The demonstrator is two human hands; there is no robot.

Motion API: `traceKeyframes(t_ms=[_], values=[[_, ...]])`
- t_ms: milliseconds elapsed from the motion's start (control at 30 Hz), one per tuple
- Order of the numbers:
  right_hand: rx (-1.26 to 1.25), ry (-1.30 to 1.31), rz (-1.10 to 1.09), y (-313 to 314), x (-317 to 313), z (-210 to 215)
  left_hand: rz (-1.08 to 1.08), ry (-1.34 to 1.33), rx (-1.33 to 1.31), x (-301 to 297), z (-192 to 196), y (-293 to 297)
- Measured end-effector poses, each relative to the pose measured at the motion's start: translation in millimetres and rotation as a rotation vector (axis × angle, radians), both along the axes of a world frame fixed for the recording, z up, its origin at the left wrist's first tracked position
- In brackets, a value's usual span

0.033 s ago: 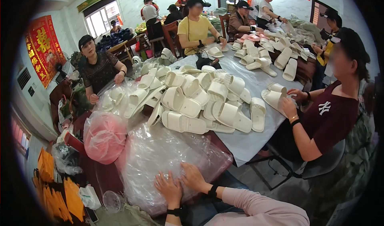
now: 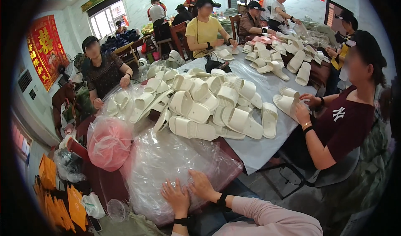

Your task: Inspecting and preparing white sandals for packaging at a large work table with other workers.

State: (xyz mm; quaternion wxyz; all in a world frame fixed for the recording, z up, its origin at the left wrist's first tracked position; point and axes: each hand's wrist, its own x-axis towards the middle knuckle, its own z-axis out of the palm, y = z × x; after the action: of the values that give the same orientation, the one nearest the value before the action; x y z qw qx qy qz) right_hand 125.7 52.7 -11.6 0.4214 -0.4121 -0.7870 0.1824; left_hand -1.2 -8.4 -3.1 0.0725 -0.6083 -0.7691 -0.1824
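A broad stack of clear plastic bags [image 2: 158,169] covers the near end of the table. On it my left hand [image 2: 176,198] lies palm down, fingers spread and holding nothing. Close to its right, my right hand [image 2: 203,186] has its fingers bent against the plastic and seems to pinch a fold of it; the fingertips are partly hidden. Past the bags rises a large heap of white slide sandals [image 2: 209,104]. A round bundle of pink plastic [image 2: 109,146] sits left of the stack.
A person in dark maroon [image 2: 346,119] at the right handles a white sandal. At the left, a person in a dark patterned top [image 2: 104,71] touches clear plastic. Orange bags [image 2: 76,206] and a clear plastic tub [image 2: 118,211] stand at the lower left. More sandals [image 2: 275,56] lie farther back.
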Motion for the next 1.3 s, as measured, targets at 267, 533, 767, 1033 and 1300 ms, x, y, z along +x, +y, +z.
traceKeyframes(t_ms=[267,533,767,1033,1300], values=[[-0.051,-0.017,0.025,-1.4,-1.8,-6.3,-0.031,-0.018,-0.002,-0.5,3.0,-2.1],[-0.059,0.016,0.044,-4.0,1.0,5.0,-0.027,0.031,-0.018,-1.5,1.3,-3.4],[-0.068,-0.041,0.019,0.3,-0.6,-6.4,-0.035,0.017,0.006,-0.5,0.8,1.7],[-0.072,-0.049,0.035,-2.7,-2.4,-5.3,-0.032,0.029,0.020,-1.9,-0.9,-2.4],[-0.047,-0.031,0.031,-1.2,-2.7,-3.4,-0.030,0.027,0.025,-3.9,-1.7,-0.1]])
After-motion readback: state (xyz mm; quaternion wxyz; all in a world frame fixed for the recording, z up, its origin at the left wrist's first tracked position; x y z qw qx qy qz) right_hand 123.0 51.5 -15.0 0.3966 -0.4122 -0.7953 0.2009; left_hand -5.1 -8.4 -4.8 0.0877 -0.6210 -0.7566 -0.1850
